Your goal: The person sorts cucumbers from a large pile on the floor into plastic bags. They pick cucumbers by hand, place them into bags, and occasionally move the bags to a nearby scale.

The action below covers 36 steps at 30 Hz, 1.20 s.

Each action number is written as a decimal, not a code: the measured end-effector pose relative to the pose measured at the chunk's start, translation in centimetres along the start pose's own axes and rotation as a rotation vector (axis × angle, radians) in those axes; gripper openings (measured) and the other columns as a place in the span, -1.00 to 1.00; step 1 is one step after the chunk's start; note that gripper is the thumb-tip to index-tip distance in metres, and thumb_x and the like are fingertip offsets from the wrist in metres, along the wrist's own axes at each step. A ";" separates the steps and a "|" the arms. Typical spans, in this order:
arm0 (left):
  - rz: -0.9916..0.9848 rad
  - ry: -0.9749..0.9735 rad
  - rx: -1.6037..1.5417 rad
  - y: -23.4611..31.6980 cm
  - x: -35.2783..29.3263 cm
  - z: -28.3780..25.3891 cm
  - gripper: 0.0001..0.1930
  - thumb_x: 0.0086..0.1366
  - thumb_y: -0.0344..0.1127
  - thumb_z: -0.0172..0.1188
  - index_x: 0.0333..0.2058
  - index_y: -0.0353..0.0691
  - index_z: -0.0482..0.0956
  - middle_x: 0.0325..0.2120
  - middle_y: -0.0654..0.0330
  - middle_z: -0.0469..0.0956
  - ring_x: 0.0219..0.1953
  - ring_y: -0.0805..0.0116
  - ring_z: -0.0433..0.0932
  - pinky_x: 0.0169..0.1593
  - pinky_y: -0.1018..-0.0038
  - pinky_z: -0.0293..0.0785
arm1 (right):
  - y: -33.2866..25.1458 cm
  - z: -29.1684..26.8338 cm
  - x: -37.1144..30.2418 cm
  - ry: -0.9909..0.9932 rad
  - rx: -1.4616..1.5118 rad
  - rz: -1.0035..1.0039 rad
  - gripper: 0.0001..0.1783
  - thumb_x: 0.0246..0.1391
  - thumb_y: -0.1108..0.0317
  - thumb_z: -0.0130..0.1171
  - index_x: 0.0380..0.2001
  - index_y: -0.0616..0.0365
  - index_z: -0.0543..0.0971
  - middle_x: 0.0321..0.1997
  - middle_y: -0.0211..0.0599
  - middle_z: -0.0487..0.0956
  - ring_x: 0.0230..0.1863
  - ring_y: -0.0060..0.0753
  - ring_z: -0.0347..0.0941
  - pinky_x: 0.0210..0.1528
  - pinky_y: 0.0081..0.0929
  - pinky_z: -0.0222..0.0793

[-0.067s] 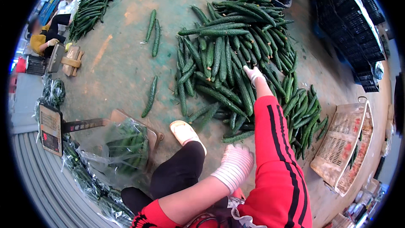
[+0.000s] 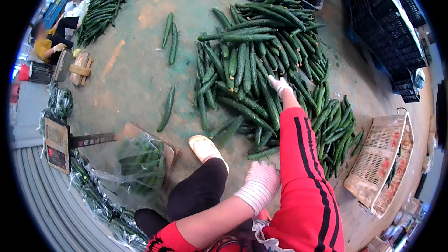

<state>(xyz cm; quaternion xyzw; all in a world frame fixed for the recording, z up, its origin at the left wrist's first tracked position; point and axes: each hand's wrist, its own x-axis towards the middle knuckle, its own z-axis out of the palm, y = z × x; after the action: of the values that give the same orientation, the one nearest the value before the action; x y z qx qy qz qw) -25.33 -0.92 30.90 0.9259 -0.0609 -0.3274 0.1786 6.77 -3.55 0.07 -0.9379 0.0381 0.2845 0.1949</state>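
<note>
My right hand [image 2: 280,85], in a white glove, reaches into a large heap of dark green cucumbers [image 2: 242,60] on the floor ahead. Its thumb side stretches out over the cucumbers, apart from the other fingers, whose tips partly disappear among them. No cucumber is visibly lifted. Close to my body is my left hand [image 2: 261,179], also gloved, curled into a fist beside my right sleeve. Nothing sticks out of that fist, though its palm side is hidden. One cucumber [image 2: 262,153] lies on the floor just beyond it.
At left, a clear plastic bag of cucumbers [image 2: 140,161] rests on a scale [image 2: 58,144]. Several loose cucumbers [image 2: 168,107] lie mid-floor. A pale plastic crate [image 2: 375,158] and stacked black crates [image 2: 385,28] stand right. Another person [image 2: 46,44] sits far left near another cucumber pile [image 2: 105,9].
The whole view has shifted very slightly, so things sit a little lower. Both hands keep practically the same places, the right one still at the heap.
</note>
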 end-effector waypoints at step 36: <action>0.085 -0.265 0.025 -3.8 2.2 -3.0 -0.25 -0.32 -0.15 0.48 -0.07 -0.29 0.43 -0.16 0.07 0.48 -0.06 0.16 0.45 -0.09 0.31 0.38 | -1.1 -0.1 12.7 0.569 0.768 -0.035 -0.05 -0.17 0.19 0.40 0.29 -0.07 0.13 0.05 -0.17 0.47 -0.37 -0.27 0.47 -0.39 -0.30 0.41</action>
<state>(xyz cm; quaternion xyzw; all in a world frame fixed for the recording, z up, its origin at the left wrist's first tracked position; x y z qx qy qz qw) -21.75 2.98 30.38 0.8733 -0.1271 -0.4381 0.1711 17.58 -2.08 -6.46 -0.8392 0.1764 -0.0218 0.5140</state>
